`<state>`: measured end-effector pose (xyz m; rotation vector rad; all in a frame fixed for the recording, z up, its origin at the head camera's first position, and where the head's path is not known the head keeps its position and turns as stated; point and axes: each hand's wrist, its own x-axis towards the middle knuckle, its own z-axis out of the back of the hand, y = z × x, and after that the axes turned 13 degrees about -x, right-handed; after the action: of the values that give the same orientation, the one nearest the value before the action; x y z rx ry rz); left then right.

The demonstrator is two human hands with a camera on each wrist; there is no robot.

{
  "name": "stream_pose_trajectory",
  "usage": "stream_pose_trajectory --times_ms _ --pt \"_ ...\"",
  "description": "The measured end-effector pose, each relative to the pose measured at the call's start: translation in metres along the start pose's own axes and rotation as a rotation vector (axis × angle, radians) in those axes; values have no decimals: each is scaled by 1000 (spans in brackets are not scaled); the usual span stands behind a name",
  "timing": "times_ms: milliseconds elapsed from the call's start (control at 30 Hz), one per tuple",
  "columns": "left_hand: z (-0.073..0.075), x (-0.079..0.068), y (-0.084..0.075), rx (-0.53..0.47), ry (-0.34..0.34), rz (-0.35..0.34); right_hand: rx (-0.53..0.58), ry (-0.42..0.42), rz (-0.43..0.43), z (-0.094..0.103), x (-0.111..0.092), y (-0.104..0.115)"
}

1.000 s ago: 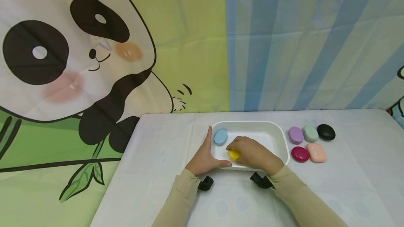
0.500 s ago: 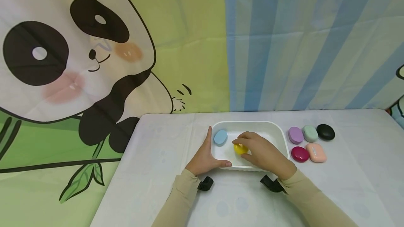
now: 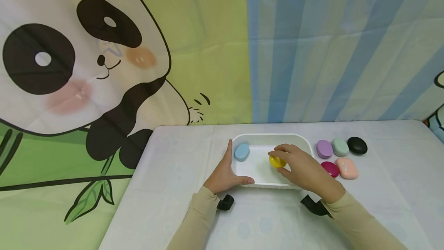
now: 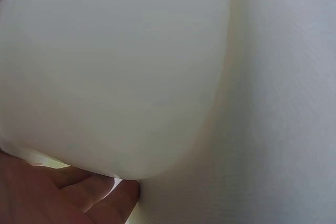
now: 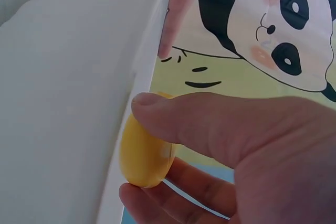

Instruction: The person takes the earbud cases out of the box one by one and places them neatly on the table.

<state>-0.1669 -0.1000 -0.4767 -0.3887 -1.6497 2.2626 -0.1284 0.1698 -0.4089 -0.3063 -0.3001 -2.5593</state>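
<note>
A small glossy yellow rounded case point(image 3: 277, 161) is pinched between the thumb and fingers of my right hand point(image 3: 306, 167), over the white tray point(image 3: 256, 169). In the right wrist view, the thumb presses one end of the yellow case point(image 5: 143, 153) and fingertips touch the other. My left hand point(image 3: 224, 173) rests against the tray's near left corner, its straight fingers along the left side and its thumb along the front rim. The left wrist view shows those fingertips at the tray wall point(image 4: 131, 77). A light blue oval case point(image 3: 242, 152) lies in the tray's left end.
Right of the tray lie a purple case point(image 3: 324, 149), a mint case point(image 3: 340, 147), a black case point(image 3: 357, 146), a peach case point(image 3: 347, 168) and a crimson case point(image 3: 330, 169) partly behind my right hand. A panda-printed cloth point(image 3: 138, 68) hangs behind the white table point(image 3: 180, 153).
My right hand has moved rightward and slightly back across the tray with the yellow case, and now overlaps the crimson case. The left hand and tray have stayed put.
</note>
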Motion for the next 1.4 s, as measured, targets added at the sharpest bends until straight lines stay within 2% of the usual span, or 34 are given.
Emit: stream_pose_trajectory --times_ms 367,800,1133,1400 --pt "0 0 2 -8 2 -13 -29 -59 -14 7 -16 -8" --pt "1 -3 2 -12 -3 -14 -56 -67 -60 17 -39 -23" --pt "1 -3 0 -20 -3 -13 -158 -228 17 18 -57 -38" --pt "1 -2 -1 -31 1 -18 -148 -230 4 19 -71 -51"
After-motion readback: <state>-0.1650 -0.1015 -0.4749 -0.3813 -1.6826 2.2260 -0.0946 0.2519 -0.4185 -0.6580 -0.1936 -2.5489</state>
